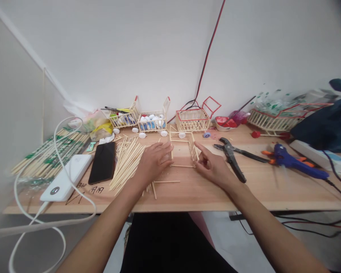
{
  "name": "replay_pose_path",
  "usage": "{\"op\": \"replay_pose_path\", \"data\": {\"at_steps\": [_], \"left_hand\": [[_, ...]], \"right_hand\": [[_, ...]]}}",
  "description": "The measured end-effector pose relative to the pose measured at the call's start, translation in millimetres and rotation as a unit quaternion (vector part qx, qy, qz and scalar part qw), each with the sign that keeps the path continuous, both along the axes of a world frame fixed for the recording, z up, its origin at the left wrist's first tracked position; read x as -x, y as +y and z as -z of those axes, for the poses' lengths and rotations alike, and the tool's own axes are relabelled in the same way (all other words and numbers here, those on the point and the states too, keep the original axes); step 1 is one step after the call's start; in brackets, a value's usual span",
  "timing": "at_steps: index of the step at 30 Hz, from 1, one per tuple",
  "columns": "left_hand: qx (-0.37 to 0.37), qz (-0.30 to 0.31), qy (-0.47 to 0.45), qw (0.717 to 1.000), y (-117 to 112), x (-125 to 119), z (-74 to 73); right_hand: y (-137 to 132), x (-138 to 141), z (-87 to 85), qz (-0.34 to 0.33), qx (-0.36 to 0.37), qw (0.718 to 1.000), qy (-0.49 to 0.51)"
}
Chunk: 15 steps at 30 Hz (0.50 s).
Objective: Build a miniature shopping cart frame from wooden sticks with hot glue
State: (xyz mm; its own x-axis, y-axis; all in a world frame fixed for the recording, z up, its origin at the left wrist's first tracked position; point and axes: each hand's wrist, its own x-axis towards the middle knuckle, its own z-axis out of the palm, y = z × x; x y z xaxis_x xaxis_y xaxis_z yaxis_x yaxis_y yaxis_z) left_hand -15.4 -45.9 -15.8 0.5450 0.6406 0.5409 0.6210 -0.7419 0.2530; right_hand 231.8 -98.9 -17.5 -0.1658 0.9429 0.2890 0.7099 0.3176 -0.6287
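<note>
A small frame of thin wooden sticks [193, 148] stands on the table in front of me, its slatted right side upright. My left hand [155, 162] is closed on the frame's left side, with the fingers partly covering that side. On the right, my right hand [211, 163] pinches the lower front of the slatted side between thumb and fingers. One loose-looking stick [182, 166] spans the near side between both hands; whether it is joined cannot be seen. A pile of bamboo sticks [128, 161] lies beside my left hand.
Pliers [230, 157] and a blue glue gun [298, 163] lie to the right. Small stick carts on wheels, one a red-trimmed cart [193, 120], line the wall. At left are a black phone [102, 163], a white power bank [66, 178] with a looping cable, and bagged sticks [53, 151].
</note>
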Motion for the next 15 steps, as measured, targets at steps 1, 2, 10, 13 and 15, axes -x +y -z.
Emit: {"op": "replay_pose_path", "data": {"at_steps": [1,2,10,13,15], "left_hand": [[0.001,0.000,0.000,1.000,0.0,-0.1,-0.2],[0.002,0.000,0.000,1.000,0.0,-0.1,-0.5],[0.004,-0.001,-0.010,1.000,0.4,0.4,0.4],[0.001,0.002,-0.013,1.000,1.2,0.5,1.7],[-0.004,0.004,-0.011,1.000,1.4,0.6,2.0]], "right_hand": [[0.1,-0.2,0.2,-0.001,0.000,1.000,0.000],[0.1,-0.4,0.5,-0.001,0.000,1.000,0.000],[0.9,-1.1,1.3,-0.005,-0.009,1.000,0.000],[0.5,-0.5,0.1,-0.006,-0.011,1.000,0.003],[0.1,-0.4,-0.4,-0.007,-0.008,1.000,0.003]]}}
